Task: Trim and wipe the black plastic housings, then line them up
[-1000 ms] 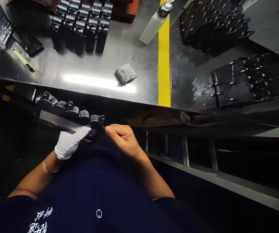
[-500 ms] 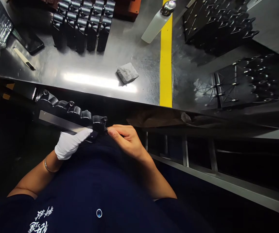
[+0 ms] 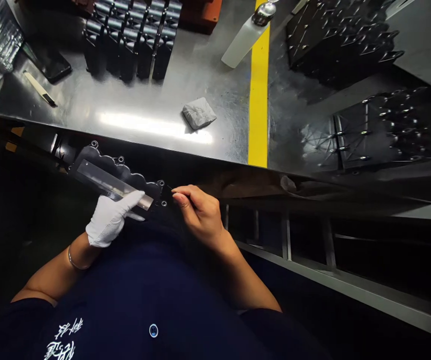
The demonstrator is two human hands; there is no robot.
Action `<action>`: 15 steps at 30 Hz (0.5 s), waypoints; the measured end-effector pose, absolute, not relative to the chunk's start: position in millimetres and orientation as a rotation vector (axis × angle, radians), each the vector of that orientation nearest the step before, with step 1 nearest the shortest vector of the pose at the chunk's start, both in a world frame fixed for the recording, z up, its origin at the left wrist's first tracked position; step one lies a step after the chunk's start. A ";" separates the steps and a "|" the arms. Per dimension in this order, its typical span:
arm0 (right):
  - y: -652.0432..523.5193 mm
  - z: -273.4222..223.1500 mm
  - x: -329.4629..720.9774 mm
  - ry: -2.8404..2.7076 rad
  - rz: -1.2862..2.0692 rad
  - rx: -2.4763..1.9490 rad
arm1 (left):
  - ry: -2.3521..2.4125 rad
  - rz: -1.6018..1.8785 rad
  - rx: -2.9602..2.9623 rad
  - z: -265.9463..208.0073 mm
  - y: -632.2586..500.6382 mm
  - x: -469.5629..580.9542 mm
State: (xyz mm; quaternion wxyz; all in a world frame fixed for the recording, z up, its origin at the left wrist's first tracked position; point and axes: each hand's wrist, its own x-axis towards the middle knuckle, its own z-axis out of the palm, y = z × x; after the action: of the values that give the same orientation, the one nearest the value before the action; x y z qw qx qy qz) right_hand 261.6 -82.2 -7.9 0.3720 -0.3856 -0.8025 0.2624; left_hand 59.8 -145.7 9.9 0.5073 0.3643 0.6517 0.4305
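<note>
My left hand (image 3: 106, 220), in a white glove, grips a black metal housing (image 3: 125, 172) in front of the table edge. The part has a scalloped upper edge with small screw lugs and a flat pale metal plate (image 3: 103, 182) along its face. My gloved thumb lies across the lower right end of that plate. Just right of the part is my bare right hand (image 3: 200, 212), thumb and forefinger pinched together. A gap separates those fingertips from the part's end; whatever they hold, if anything, is too small and dark to make out.
On the metal table (image 3: 144, 105) are a wrapped grey block (image 3: 199, 113), a white bottle (image 3: 240, 42), a cutter knife (image 3: 40, 88) and a phone (image 3: 56, 67). Rows of black parts (image 3: 129, 45) stand behind, with more (image 3: 343, 40) right of the yellow stripe (image 3: 258, 100).
The black housing has tilted so its flat face and plate now show more fully. My right hand has drawn slightly right, off the part's end.
</note>
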 end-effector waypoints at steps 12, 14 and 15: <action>-86.9 -6.5 256.3 -2.103 0.591 -0.990 | 1.561 1.005 0.797 27.9 -141.5 70.1; -88.0 -6.4 255.8 -2.098 0.582 -0.997 | 1.558 1.018 0.683 32.3 -139.1 73.5; -88.5 -6.6 255.4 -2.101 0.583 -1.001 | 1.557 1.022 0.654 32.4 -138.9 73.8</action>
State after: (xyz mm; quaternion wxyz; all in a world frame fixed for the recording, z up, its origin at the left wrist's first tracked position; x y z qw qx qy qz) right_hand 255.4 -88.5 -6.6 0.3628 -0.3889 -0.8160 0.2264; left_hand 73.8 -138.9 32.4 0.5513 0.2765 0.6581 0.4319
